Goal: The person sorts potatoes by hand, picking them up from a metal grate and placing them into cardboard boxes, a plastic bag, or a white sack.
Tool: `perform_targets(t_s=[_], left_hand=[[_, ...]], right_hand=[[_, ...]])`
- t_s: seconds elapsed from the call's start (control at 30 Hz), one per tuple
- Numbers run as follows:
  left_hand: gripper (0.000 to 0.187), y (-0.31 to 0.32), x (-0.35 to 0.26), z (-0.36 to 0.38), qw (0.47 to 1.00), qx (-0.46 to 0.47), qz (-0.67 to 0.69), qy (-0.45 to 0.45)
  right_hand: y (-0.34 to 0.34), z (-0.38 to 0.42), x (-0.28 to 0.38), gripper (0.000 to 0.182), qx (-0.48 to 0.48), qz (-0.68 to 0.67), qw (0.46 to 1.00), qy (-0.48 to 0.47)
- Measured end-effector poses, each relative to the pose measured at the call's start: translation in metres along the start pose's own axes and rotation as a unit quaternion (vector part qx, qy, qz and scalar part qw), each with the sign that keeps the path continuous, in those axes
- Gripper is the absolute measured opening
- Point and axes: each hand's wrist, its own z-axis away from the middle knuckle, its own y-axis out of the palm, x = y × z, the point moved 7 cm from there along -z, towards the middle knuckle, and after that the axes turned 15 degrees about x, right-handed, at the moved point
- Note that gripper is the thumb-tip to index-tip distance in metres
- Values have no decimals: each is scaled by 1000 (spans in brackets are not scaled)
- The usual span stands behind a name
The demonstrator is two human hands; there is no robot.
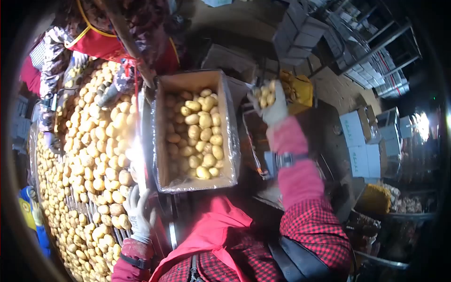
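My left hand (138, 217), in a pale work glove, is open with its fingers apart at the near edge of the sorting table. It lies beside the loose potatoes (96, 178) and grips none that I can see. My right hand (275, 110), also gloved, reaches out to the right with several potatoes (266, 94) in its fingers. It is close to a yellow basket (300, 105) that has more potatoes in it. Between my hands stands a plastic-lined cardboard box (161, 141), partly filled with potatoes (205, 121).
Across the table, co-workers' gloved hands (109, 95) are among the potatoes. Another person's blue sleeve (43, 239) shows at far left. A metal post (127, 37) rises beside the box. White cartons (359, 141) and a loaded rack (376, 66) stand at right.
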Motion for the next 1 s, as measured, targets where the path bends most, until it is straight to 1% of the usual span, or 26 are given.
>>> perform_targets(t_s=[0.03,0.1,0.17,0.2,0.23,0.27,0.3,0.33,0.37,0.4,0.43,0.5,0.57,0.63,0.67,0.7,0.73,0.77,0.8,0.83,0.87,0.9,0.97,1.0], left_hand=[[70,-1,-1,0,1000,2,-8,-5],[69,-4,5,2,1000,-8,2,-12],[68,-8,-5,-1,1000,-2,-3,-6],[66,-15,-12,-3,1000,-4,6,-8],[67,-18,-12,-5,1000,2,23,9],[65,-19,-11,-6,1000,11,8,-4],[65,-19,-9,-4,1000,12,6,-7],[65,-20,-5,-4,1000,-10,21,16],[64,-17,0,0,999,-18,19,23],[62,-21,0,2,999,-28,31,28],[59,-16,3,4,998,-41,16,37],[58,-20,5,7,997,-61,10,37],[57,-28,6,15,994,-101,43,22],[55,-45,14,44,984,-172,49,0],[55,-52,22,67,978,-201,-15,-53],[58,-63,38,86,976,-187,42,-107],[61,-68,54,111,962,-202,15,-185],[66,-68,74,138,932,-231,5,-279],[80,-58,99,165,907,-228,-36,-352],[92,-58,116,187,867,-209,-84,-445],[95,-60,134,196,857,-183,-74,-477],[98,-63,154,202,845,-156,-62,-507],[97,-77,184,185,856,-72,21,-511],[93,-87,189,166,860,9,2,-510]], right_hand=[[25,-27,14,28,16,19,999,-22],[38,-65,14,39,3,86,996,-2],[29,-65,16,48,-100,142,985,-4],[21,-76,7,59,-15,119,992,-49],[7,-78,-10,56,-38,89,995,-30],[1,-87,-30,53,10,42,998,36],[10,-85,-47,47,87,64,993,56],[43,-76,-63,44,166,75,981,72],[114,-43,-80,46,116,64,983,127],[159,-29,-93,54,166,107,976,88],[197,-17,-122,54,194,99,968,122],[280,27,-162,64,410,139,892,128],[319,67,-219,71,513,87,839,160],[340,105,-276,62,514,144,817,217],[349,125,-297,56,503,155,805,275],[353,144,-316,51,489,165,790,331],[356,159,-329,44,512,194,772,323],[349,170,-348,40,506,179,771,342],[348,174,-355,38,551,264,735,294],[349,177,-358,37,589,346,690,240],[358,185,-354,36,628,337,680,171],[352,183,-359,38,639,352,663,166],[351,183,-359,38,621,343,678,192],[352,183,-359,38,623,342,676,192]])
